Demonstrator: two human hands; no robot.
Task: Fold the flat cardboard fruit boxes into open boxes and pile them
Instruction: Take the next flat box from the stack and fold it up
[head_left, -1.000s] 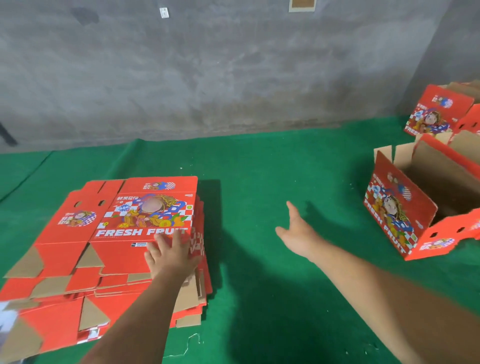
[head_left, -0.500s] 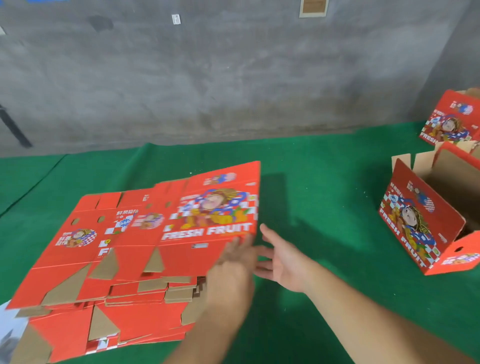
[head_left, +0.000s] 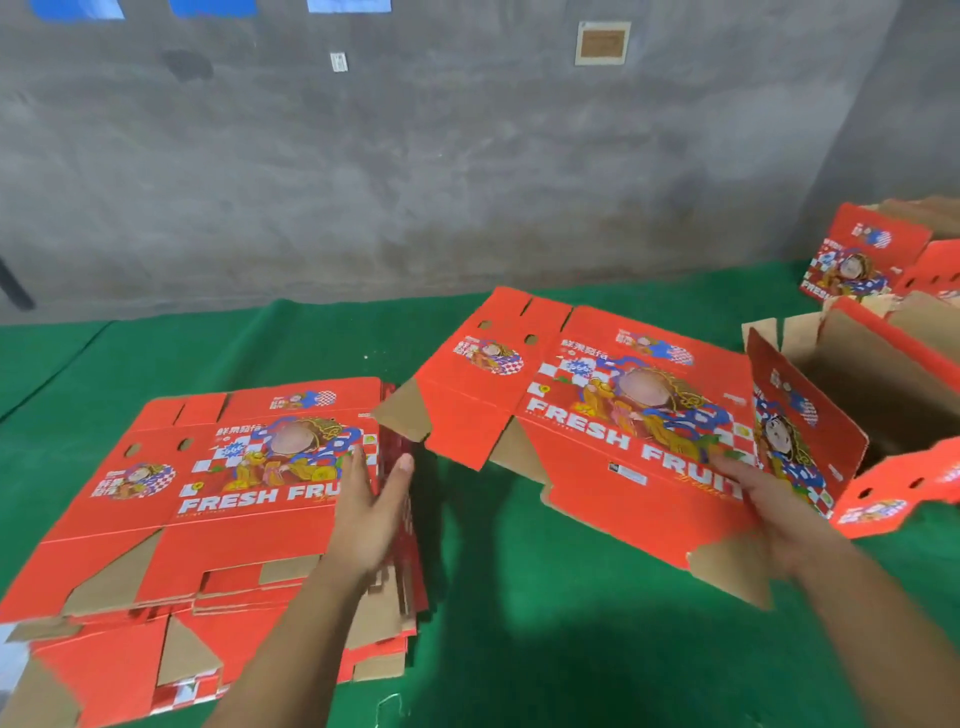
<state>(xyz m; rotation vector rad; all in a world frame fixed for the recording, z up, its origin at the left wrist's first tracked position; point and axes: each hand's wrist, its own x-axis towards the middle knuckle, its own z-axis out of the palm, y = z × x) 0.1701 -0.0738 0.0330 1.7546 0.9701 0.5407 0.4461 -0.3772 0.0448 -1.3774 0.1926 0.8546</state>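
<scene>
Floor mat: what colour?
Green mat, plain; head view shows it best.

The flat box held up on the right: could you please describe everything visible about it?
The flat box is an unfolded red cardboard blank with plain brown flaps, printed with a cartoon figure, blue-and-white checks and FRESH FRUIT in white. Its left panel has two small holes. It hangs tilted above the green mat, between the stack and the open box. The right hand grips its near right edge; the left hand does not touch it.

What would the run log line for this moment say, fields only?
step: flat box taken off stack | right hand: holds flat box | left hand: rests on stack | folded box: at right
</scene>
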